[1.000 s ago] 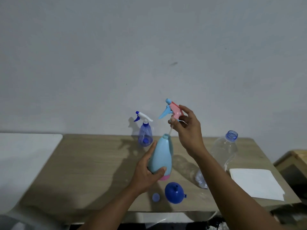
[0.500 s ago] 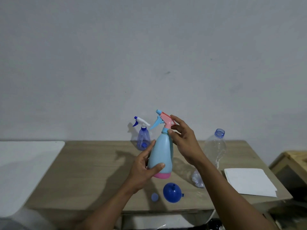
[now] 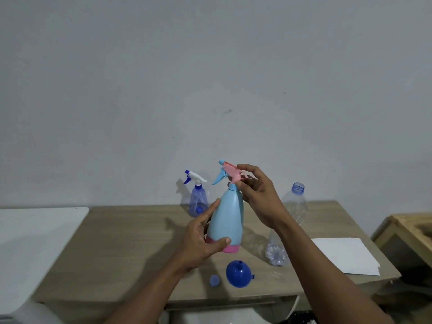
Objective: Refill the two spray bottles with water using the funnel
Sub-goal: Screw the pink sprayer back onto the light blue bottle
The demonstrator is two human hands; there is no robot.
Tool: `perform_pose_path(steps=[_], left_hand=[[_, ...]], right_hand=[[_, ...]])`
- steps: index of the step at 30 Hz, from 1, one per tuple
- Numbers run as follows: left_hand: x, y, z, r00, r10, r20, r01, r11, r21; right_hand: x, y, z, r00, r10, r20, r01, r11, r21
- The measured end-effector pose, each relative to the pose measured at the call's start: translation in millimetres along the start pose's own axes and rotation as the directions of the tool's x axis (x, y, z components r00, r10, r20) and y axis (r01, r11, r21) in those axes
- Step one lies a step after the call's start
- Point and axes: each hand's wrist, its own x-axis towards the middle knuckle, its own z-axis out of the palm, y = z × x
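Bottle (image 3: 225, 220) gripped in left hand (image 3: 198, 239); right hand (image 3: 257, 195) pinches its sprayer (image 3: 231, 173); funnel (image 3: 238, 273) idle beside left wrist; refill looks nearly done.

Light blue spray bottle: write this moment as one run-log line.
left hand holds light blue bottle | right hand grips pink sprayer head at neck | funnel on table

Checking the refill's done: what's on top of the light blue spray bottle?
The pink trigger head sits on its neck, gripped by the right hand, which covers part of it.
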Motion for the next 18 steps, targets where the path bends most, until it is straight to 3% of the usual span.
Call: perform_pose_path(steps=[4, 11, 18], left_hand=[[-1.9, 3.4, 1.2, 1.0, 0.004, 0.002, -0.005, 0.999, 0.044], [-3.1, 6.6, 2.7, 0.999, 0.03, -0.016, -0.028, 0.997, 0.07], [-5.1, 8.4, 2.8, 0.999, 0.046, -0.006, -0.045, 0.993, 0.11]], right_hand=[[-2.4, -3.3, 0.7, 1.0, -0.019, -0.022, 0.019, 1.0, -0.009], [-6.1, -14.5, -2.4, 0.998, -0.011, 0.059, 0.01, 1.0, 0.006], [-10.9, -9.6, -0.7, 0.997, -0.058, -0.043, 0.06, 0.998, 0.029]])
